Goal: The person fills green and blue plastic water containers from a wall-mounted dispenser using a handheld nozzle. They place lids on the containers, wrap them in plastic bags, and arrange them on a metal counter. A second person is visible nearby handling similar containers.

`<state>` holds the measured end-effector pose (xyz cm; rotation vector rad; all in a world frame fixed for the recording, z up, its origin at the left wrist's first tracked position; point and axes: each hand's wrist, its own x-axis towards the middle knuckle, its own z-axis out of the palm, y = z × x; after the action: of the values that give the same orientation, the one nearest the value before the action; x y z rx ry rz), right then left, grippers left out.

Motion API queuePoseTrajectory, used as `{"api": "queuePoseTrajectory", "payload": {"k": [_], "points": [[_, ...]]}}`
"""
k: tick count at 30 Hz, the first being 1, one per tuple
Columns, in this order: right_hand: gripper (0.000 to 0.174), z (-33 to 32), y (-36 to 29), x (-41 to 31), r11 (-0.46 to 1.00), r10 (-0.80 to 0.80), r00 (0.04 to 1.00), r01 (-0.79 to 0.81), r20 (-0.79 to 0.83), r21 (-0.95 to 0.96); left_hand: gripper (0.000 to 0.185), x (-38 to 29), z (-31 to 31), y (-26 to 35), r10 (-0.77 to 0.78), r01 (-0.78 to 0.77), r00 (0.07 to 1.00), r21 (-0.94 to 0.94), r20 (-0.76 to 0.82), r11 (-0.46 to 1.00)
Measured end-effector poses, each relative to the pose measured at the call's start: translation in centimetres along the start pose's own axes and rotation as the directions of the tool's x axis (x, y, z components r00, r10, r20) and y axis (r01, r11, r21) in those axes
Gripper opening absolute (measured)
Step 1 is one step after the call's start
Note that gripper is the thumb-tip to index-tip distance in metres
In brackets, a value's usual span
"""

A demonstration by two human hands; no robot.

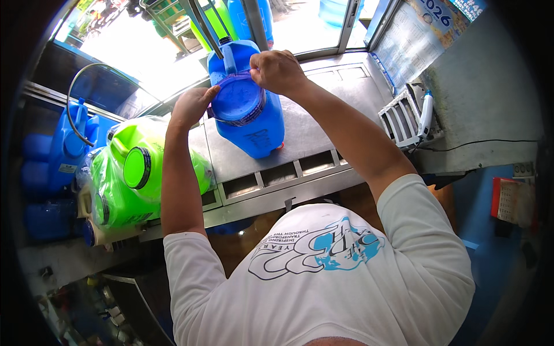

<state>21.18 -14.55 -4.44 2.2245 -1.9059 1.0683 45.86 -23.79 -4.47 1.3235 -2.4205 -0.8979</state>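
Note:
A blue plastic water jug [255, 137] with handwriting on its side stands on the steel counter in front of me. Around its large round blue cap [238, 98] runs a purple printed plastic seal band [249, 117]. My left hand [192, 106] is at the cap's left rim, thumb on the band and the other fingers mostly hidden. On the upper right, my right hand [279, 71] pinches the band's edge between curled fingers. The jug's handle [230, 60] rises just behind the cap, near a small dark-sealed spout cap [225, 40].
Bright green jugs [130, 190] in clear plastic stand left on the steel counter [333, 99], with more blue jugs [69, 142] beyond. A curved thin hose [71, 93] arches over them. A metal filling pipe [207, 30] slants down behind the jug. A white handheld tool [426, 114] hangs at right.

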Motion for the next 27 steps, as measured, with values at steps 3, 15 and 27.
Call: {"api": "queuePoseTrajectory", "payload": {"k": [3, 15, 27], "points": [[0.013, 0.0, -0.1, 0.1, 0.998, 0.039, 0.998, -0.040, -0.040, -0.037, 0.036, 0.4, 0.3, 0.6, 0.161, -0.166, 0.985, -0.080, -0.068, 0.983], [0.008, -0.3, -0.1, -0.6, 0.970, -0.169, 0.976, 0.140, -0.140, -0.197, 0.027, -0.8, 1.7, 2.0, 0.096, -0.117, 0.960, -0.065, -0.262, 0.991], [0.037, -0.4, 0.3, 2.0, 0.864, 0.203, 0.887, -0.362, 0.414, 0.351, 0.042, 0.2, 1.2, 1.7, -0.195, 0.193, 0.975, -0.036, -0.103, 0.981]]}}
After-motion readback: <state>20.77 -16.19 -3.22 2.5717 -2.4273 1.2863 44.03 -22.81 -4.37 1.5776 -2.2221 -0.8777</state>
